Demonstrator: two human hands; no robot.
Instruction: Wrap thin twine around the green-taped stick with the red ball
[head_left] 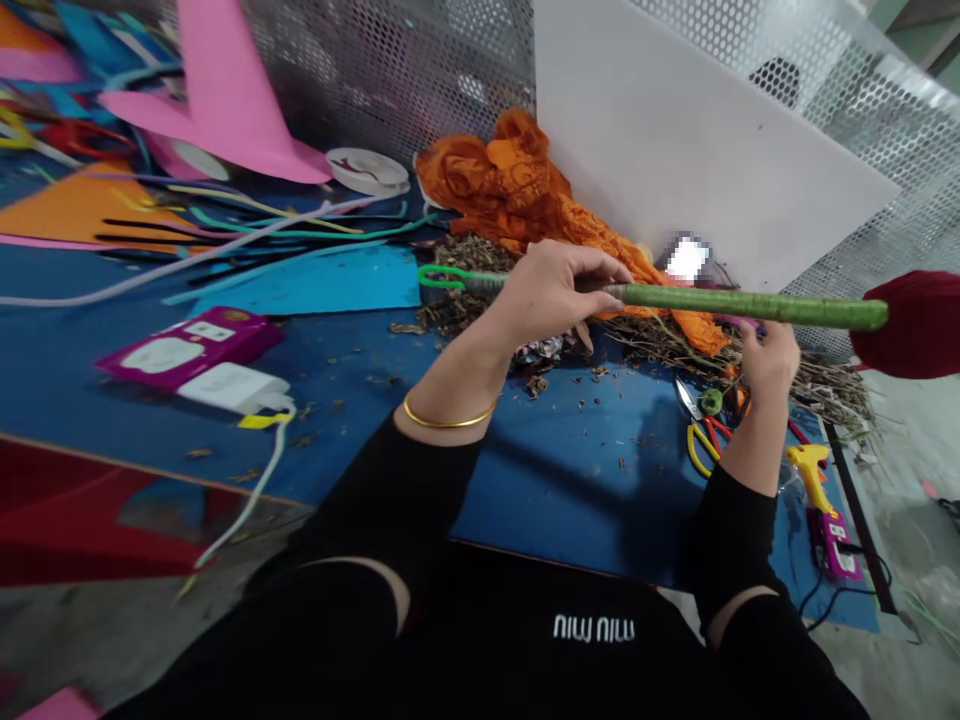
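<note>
A long straight stick (735,302) wrapped in green tape runs across in front of me, above the table. My left hand (551,285) grips its greyish left part between thumb and fingers. A bright green loop (442,277) sticks out at the left end of the stick. My right hand (771,355) is just under the stick's right half, its fingers bent together and partly hidden by it; what they hold cannot be made out. Beyond the right end is a dark red rounded piece (911,325). Scissors (701,430) with yellow and red handles lie beside my right forearm.
Crumpled orange cloth (517,175) and dry twigs (652,345) line the back of the blue table (555,480). Left are a pink hat-shaped piece (232,110), coloured strips and a purple packet with a white adapter (232,385). A yellow glue gun (814,475) lies right.
</note>
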